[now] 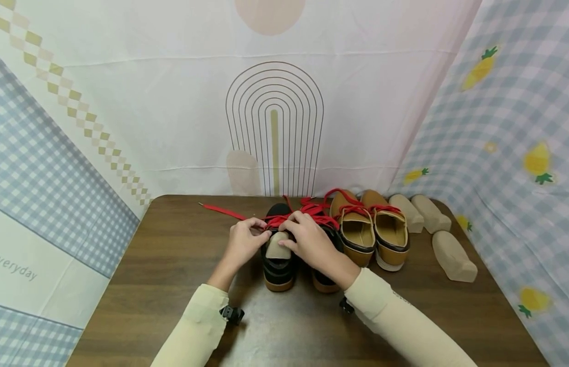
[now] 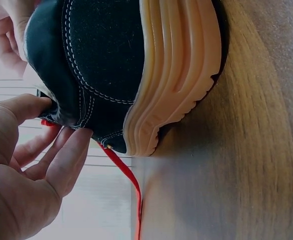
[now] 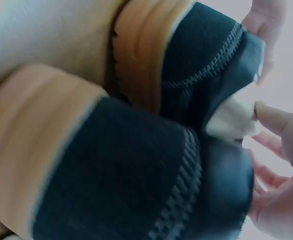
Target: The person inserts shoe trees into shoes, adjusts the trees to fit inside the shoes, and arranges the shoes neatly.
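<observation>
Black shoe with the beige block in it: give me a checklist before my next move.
1. Black shoe upright on the table: ok.
2. Left hand steadying it: ok, thumb and fingers at the shoe's upper edge.
3. Right hand on the block: ok, thumb touching it.
4. Block fully inside: not ok, one end shows out of the opening.
5. Block's front end snug in the toe: cannot tell, hidden.
6. Red lace tied: not ok, one end trails leftward.

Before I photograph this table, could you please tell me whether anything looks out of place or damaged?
One red lace end looks stray: it trails loose to the left of the handled black shoe, away from the other bunched laces. No spill or damage shows.
</observation>
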Available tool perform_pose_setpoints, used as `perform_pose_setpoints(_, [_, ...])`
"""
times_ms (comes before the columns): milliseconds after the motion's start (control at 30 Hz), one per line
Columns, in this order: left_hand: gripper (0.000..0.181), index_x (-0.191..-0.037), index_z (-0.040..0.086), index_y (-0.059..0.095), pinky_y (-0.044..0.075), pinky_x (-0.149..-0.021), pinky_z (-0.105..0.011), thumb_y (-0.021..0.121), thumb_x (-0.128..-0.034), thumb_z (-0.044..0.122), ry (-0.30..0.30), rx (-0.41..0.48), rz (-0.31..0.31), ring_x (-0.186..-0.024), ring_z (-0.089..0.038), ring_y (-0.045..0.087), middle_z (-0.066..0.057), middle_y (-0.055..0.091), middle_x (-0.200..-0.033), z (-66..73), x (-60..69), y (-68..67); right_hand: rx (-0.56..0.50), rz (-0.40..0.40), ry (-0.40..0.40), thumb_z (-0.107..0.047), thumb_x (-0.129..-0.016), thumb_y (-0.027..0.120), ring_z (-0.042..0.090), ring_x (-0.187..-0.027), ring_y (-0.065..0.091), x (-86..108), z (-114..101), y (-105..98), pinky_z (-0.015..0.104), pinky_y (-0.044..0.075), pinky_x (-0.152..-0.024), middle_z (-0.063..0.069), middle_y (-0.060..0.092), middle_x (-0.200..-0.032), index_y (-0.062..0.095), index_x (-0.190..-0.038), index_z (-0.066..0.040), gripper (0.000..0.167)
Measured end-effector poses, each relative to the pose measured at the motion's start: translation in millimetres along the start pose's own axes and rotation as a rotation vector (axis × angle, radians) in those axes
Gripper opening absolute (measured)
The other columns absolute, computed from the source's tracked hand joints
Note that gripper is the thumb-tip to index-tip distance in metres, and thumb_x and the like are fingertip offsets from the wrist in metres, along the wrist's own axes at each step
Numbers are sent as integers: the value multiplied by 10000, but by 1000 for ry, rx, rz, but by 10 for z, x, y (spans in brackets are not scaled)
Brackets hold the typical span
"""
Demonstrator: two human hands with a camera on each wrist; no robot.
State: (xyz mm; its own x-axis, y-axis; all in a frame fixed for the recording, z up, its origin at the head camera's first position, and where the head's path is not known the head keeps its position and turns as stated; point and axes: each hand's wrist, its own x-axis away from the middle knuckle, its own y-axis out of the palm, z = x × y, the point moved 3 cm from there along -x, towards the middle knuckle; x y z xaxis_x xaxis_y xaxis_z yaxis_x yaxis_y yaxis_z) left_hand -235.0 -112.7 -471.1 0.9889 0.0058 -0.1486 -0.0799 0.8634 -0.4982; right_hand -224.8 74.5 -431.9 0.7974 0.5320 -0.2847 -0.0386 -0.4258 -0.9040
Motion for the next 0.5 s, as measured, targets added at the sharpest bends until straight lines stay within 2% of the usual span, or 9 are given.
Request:
perform_pose_setpoints(167, [136,-958,59,759,611,-717,-355,807,-867,148,3,-4,-7,-825,-235,760,-103,779,-892,9,-8,-4,-83,-120,-21,-283,-883,829,217,-1009,619,-135,42,-56,395,546,-888,43,662,-1107,732,-1101,-132,282])
perform_pose_setpoints(300, [139,-959,54,757,612,-718,-362,807,-869,147,3,-3,-8,-823,-230,760,-103,777,-889,10,-6,-10,-200,-210,31,-267,-853,860,169,-966,631,-240,118,-45,355,544,-876,26,663,-1048,712,-1092,-128,313])
perform_pose_setpoints(500, [145,-962,48,754,619,-725,-372,810,-869,143,2,-9,-10,-825,-237,767,-109,780,-889,-5,-5,-8,-279,-258,70,-269,-816,891,136,-919,599,-309,184,-41,319,529,-847,7,634,-996,688,-1041,-156,324])
